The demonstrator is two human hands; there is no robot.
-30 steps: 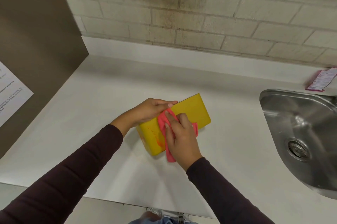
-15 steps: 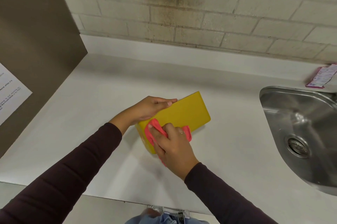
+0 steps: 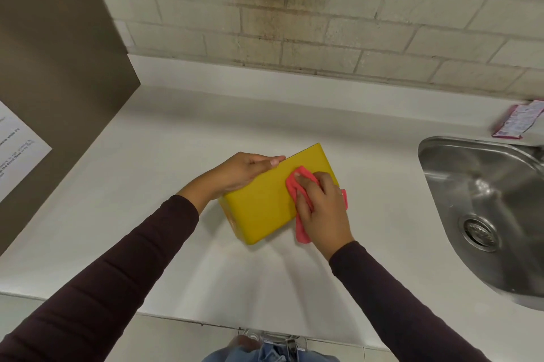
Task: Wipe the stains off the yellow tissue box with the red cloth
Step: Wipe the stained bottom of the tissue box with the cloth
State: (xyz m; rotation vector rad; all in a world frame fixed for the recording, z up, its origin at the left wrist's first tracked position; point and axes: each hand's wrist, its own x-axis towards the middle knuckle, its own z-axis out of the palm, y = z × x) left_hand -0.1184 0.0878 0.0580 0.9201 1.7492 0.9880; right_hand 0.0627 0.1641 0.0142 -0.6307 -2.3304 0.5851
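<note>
The yellow tissue box (image 3: 265, 202) lies on the white counter (image 3: 164, 185), angled from near left to far right. Faint orange marks show on its near left end face. My left hand (image 3: 244, 170) grips the box's far long edge, fingers stretched along it. My right hand (image 3: 321, 208) presses the red cloth (image 3: 297, 182) flat onto the right half of the box's broad face. Part of the cloth hangs off the box's near edge below my palm.
A steel sink (image 3: 482, 208) with a drain is set into the counter at the right. A pink and white packet (image 3: 518, 123) lies behind it by the brick wall. A brown panel with a paper sheet (image 3: 14, 149) stands at the left.
My right hand slid the red cloth from the box's near left corner across to its right half. The orange stains seen on the left part a second ago are gone. The left hand stays put.
</note>
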